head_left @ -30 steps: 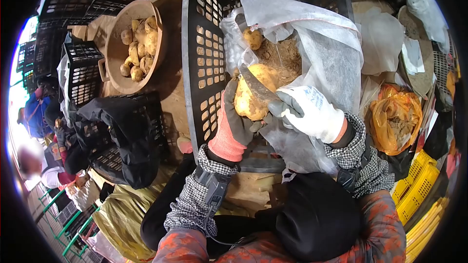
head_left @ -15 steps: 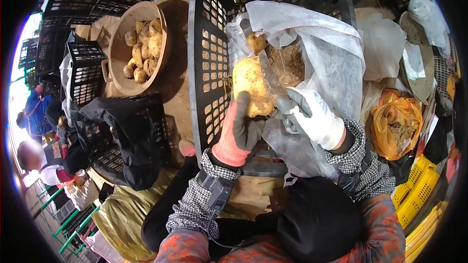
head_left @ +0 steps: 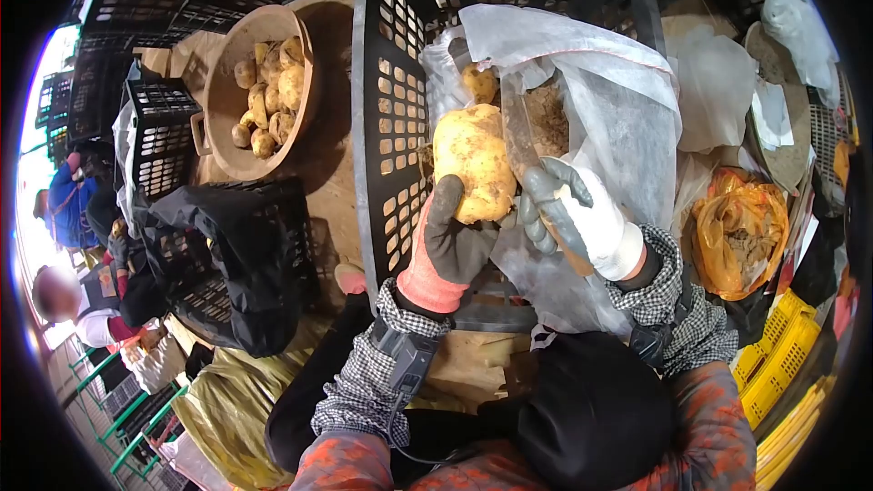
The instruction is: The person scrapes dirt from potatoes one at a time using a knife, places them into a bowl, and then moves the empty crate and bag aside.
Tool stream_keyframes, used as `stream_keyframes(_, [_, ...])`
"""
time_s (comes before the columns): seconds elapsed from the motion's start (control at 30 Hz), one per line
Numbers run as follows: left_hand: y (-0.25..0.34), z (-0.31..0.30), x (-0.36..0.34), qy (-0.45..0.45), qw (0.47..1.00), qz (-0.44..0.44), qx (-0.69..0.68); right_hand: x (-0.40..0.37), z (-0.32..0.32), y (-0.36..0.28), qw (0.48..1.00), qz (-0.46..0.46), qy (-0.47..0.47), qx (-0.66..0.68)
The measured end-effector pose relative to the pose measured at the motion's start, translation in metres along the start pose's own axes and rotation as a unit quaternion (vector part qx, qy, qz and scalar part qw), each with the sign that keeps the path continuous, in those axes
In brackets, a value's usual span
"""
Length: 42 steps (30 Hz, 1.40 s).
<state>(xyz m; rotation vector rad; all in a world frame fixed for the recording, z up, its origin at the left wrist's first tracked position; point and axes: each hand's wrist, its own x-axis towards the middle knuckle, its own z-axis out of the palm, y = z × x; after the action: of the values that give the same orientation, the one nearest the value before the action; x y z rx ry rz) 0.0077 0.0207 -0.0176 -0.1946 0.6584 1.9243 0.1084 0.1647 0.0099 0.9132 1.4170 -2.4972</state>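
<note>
A big, lumpy yellow potato [head_left: 473, 159] with dirt on its skin is gripped from below by my left hand [head_left: 446, 241], in a salmon glove with a grey palm. My right hand [head_left: 577, 214], gloved in white and grey, has its fingers wrapped round a knife [head_left: 516, 132]. The soiled blade points away from me and stands along the potato's right side; the handle's end shows below my palm. Both hands are over a black crate [head_left: 364, 127] lined with white sheeting [head_left: 618, 109]. Another potato [head_left: 479, 83] and loose soil [head_left: 548, 118] lie inside it.
To the left stands a brown tub [head_left: 211, 100] with several potatoes. Nearer is a crate draped in black cloth [head_left: 241, 255]. An orange bag [head_left: 738, 236] and yellow crates [head_left: 773, 355] are at the right. Another person [head_left: 100, 300] sits at far left.
The knife has shifted from across the potato's right edge to just beside it, with its blade more upright. My left hand keeps hold of the potato, which has turned slightly.
</note>
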Motion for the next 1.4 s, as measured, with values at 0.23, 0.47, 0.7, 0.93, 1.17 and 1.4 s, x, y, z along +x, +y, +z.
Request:
stream_keyframes(0.23, [0.001, 0.0, -0.003, -0.004, 0.887, 0.099, 0.452, -0.002, -0.002, 0.001, 0.998, -0.005, 0.048, 0.042])
stream_keyframes(0.47, [0.006, 0.02, -0.009, 0.0, 0.984, 0.048, 0.17, -0.005, -0.007, 0.004, 0.991, -0.046, 0.049, 0.118])
stream_keyframes(0.7, [0.008, 0.007, -0.002, 0.045, 0.972, -0.002, 0.23, 0.003, -0.022, 0.034, 0.954, -0.172, 0.066, -0.237])
stream_keyframes(0.93, [0.007, 0.01, -0.003, 0.043, 0.978, -0.037, 0.202, -0.008, -0.01, -0.004, 0.927, -0.226, -0.008, -0.299])
stream_keyframes(1.17, [0.003, 0.008, -0.003, 0.034, 0.982, 0.02, 0.182, -0.002, -0.015, 0.023, 0.997, -0.033, 0.024, -0.064])
stream_keyframes(1.4, [0.005, 0.013, -0.006, 0.03, 0.982, -0.005, 0.184, -0.006, -0.014, 0.009, 0.987, -0.114, -0.046, -0.108])
